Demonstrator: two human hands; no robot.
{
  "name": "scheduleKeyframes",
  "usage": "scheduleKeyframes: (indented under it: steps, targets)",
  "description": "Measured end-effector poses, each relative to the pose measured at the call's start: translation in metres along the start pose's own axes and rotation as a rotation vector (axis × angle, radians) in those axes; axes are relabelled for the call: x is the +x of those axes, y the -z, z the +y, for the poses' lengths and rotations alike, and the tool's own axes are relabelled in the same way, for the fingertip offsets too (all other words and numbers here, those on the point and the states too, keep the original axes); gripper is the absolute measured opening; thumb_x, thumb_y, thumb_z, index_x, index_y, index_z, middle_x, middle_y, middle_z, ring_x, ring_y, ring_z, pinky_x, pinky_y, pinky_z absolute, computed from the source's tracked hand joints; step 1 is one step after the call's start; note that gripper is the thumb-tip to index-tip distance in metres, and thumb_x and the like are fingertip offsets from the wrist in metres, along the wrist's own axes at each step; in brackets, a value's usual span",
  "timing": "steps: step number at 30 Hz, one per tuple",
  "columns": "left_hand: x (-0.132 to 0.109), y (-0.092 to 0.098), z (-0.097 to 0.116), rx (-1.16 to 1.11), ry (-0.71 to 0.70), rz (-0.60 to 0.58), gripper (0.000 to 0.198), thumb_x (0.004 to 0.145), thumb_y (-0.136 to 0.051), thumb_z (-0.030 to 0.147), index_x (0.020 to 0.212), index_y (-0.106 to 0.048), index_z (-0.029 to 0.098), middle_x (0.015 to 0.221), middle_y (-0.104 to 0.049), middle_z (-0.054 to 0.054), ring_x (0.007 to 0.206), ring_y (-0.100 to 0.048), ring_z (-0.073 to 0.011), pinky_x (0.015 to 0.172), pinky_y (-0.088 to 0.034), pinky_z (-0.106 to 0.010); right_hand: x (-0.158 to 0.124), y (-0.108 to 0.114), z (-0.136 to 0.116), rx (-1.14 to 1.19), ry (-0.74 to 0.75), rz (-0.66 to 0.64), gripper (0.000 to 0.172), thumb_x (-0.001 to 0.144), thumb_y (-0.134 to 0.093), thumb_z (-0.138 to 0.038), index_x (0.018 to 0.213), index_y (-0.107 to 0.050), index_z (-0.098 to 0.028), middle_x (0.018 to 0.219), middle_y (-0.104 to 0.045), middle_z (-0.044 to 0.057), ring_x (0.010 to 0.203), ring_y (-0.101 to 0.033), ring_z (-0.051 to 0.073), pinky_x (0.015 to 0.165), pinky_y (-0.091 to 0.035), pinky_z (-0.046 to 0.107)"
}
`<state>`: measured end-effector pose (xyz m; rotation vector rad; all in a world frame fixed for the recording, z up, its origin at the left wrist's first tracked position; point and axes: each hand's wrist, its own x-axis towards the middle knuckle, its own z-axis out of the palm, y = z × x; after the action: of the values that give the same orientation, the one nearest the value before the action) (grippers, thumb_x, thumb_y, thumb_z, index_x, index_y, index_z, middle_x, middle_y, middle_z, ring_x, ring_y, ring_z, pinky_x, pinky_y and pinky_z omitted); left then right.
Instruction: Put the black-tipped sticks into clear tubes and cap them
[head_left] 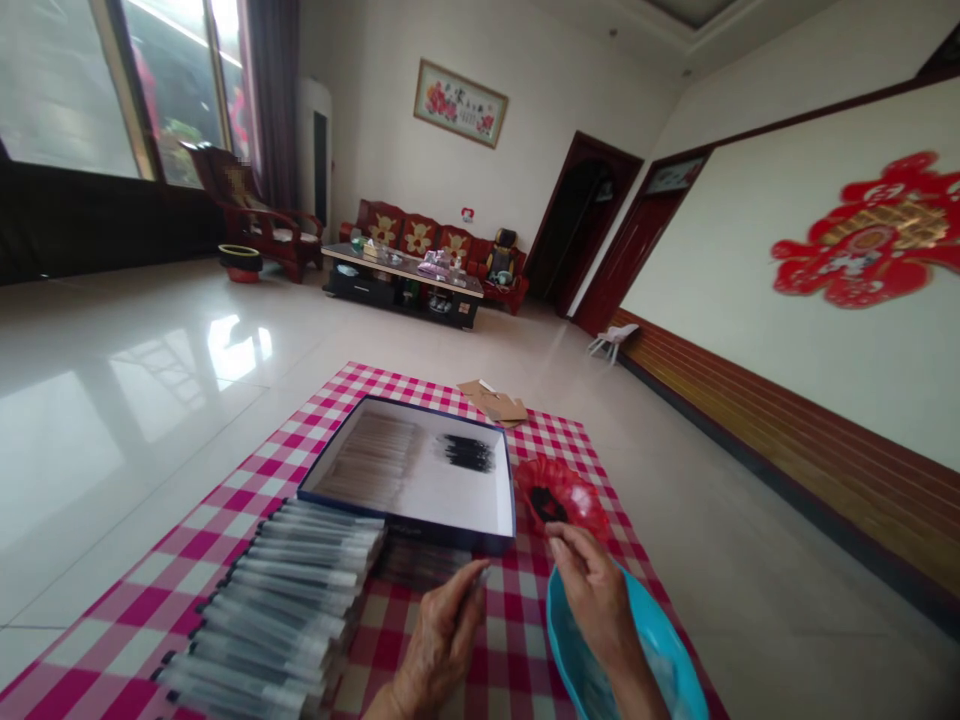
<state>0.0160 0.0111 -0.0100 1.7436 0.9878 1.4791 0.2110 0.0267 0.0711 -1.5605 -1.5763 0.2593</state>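
Over the checked tabletop [247,490], the left hand [442,635] pinches a small pale-tipped piece [484,574], its long axis too hidden to tell; the right hand [596,600] has its fingertips pressed together at the red dish [581,500], any contents hidden. I'd worry that a careless left-hand brush could scatter the loosely heaped clear tubes [285,600], which lie lengthwise roughly left to right, dark ends leftward.

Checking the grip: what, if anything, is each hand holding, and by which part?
The left hand pinches a small pale thing, its held part hidden by fingers. Whether the right hand, fingertips by the red bowl, holds anything cannot be told.
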Motion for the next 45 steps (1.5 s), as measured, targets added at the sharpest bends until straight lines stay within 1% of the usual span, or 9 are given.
scheduleKeyframes:
  steps: [2, 7, 14, 26, 29, 33, 37, 41, 45]
  targets:
    - [0.001, 0.0, 0.002, -0.011, -0.013, -0.018, 0.032, 0.093, -0.043, 0.027, 0.12, -0.058, 0.016, 0.064, -0.064, -0.001, 0.052, -0.057, -0.0098, 0.054, -0.049, -0.017, 0.018, 0.014, 0.021, -0.155, -0.007, 0.005, 0.032, 0.084, -0.047, -0.037, 0.099, -0.068, -0.018, 0.101, -0.07, 0.01, 0.094, -0.066, 0.024, 0.081, -0.053, 0.034]
    - [-0.001, -0.002, 0.003, -0.012, -0.01, -0.046, 0.033, 0.094, -0.042, 0.029, 0.12, -0.058, 0.015, 0.061, -0.062, -0.001, 0.051, -0.056, -0.0102, 0.052, -0.049, -0.017, 0.066, 0.021, 0.062, -0.428, 0.017, -0.301, 0.03, 0.074, -0.048, -0.019, 0.091, -0.073, -0.02, 0.099, -0.072, 0.007, 0.093, -0.066, 0.021, 0.085, -0.048, 0.032]
    - [-0.003, -0.001, -0.005, 0.0, -0.028, -0.088, 0.034, 0.095, -0.041, 0.026, 0.124, -0.054, 0.014, 0.069, -0.066, -0.004, 0.056, -0.06, -0.0109, 0.058, -0.052, -0.019, 0.101, 0.0, 0.076, -0.574, -0.032, -0.574, 0.022, 0.059, -0.056, -0.009, 0.057, -0.072, -0.024, 0.057, -0.07, -0.001, 0.059, -0.064, 0.016, 0.054, -0.039, 0.021]
    - [-0.005, -0.005, -0.004, 0.052, -0.041, 0.007, 0.037, 0.094, -0.043, 0.037, 0.12, -0.061, 0.018, 0.069, -0.068, -0.004, 0.058, -0.063, -0.013, 0.062, -0.054, -0.02, 0.104, -0.018, 0.09, -0.633, -0.067, -0.511, 0.0, 0.072, -0.066, -0.016, 0.072, -0.066, -0.016, 0.07, -0.068, 0.001, 0.067, -0.062, 0.014, 0.066, -0.045, 0.027]
    - [-0.005, -0.004, -0.003, 0.052, -0.04, 0.018, 0.037, 0.094, -0.043, 0.037, 0.12, -0.061, 0.018, 0.069, -0.068, -0.004, 0.056, -0.062, -0.0126, 0.059, -0.054, -0.019, 0.105, -0.014, 0.082, -0.551, -0.047, -0.426, 0.009, 0.066, -0.066, -0.009, 0.066, -0.066, -0.018, 0.069, -0.068, 0.003, 0.073, -0.063, 0.017, 0.069, -0.045, 0.027]
    - [-0.004, -0.003, -0.003, 0.031, -0.047, -0.014, 0.035, 0.095, -0.042, 0.033, 0.12, -0.06, 0.016, 0.07, -0.068, -0.004, 0.058, -0.063, -0.0124, 0.062, -0.054, -0.02, 0.09, -0.003, 0.055, -0.355, 0.006, -0.309, 0.014, 0.075, -0.059, -0.02, 0.084, -0.069, -0.019, 0.083, -0.071, 0.005, 0.081, -0.065, 0.02, 0.074, -0.047, 0.029]
    - [-0.003, -0.002, -0.003, 0.048, -0.081, -0.027, 0.033, 0.095, -0.042, 0.027, 0.122, -0.057, 0.017, 0.079, -0.07, -0.006, 0.068, -0.066, -0.0137, 0.067, -0.054, -0.021, 0.042, 0.0, 0.017, -0.103, 0.0, -0.263, 0.032, 0.086, -0.049, -0.04, 0.103, -0.067, -0.021, 0.096, -0.071, 0.005, 0.085, -0.066, 0.02, 0.074, -0.051, 0.03]
    - [-0.002, 0.0, 0.0, 0.114, -0.178, -0.023, 0.032, 0.094, -0.043, 0.021, 0.123, -0.055, 0.02, 0.094, -0.07, -0.008, 0.079, -0.066, -0.0145, 0.073, -0.053, -0.022, -0.013, -0.008, -0.011, 0.44, -0.24, -0.247, 0.039, 0.085, -0.055, -0.045, 0.111, -0.066, -0.018, 0.09, -0.071, 0.007, 0.079, -0.065, 0.02, 0.071, -0.053, 0.032]
    - [-0.001, 0.002, 0.006, 0.249, -0.252, 0.002, 0.031, 0.093, -0.044, 0.021, 0.121, -0.057, 0.023, 0.084, -0.067, -0.005, 0.076, -0.063, -0.0148, 0.071, -0.052, -0.023, -0.043, -0.019, -0.019, 0.535, -0.298, -0.191, 0.036, 0.084, -0.058, -0.044, 0.108, -0.067, -0.019, 0.094, -0.071, 0.007, 0.084, -0.065, 0.021, 0.077, -0.052, 0.033]
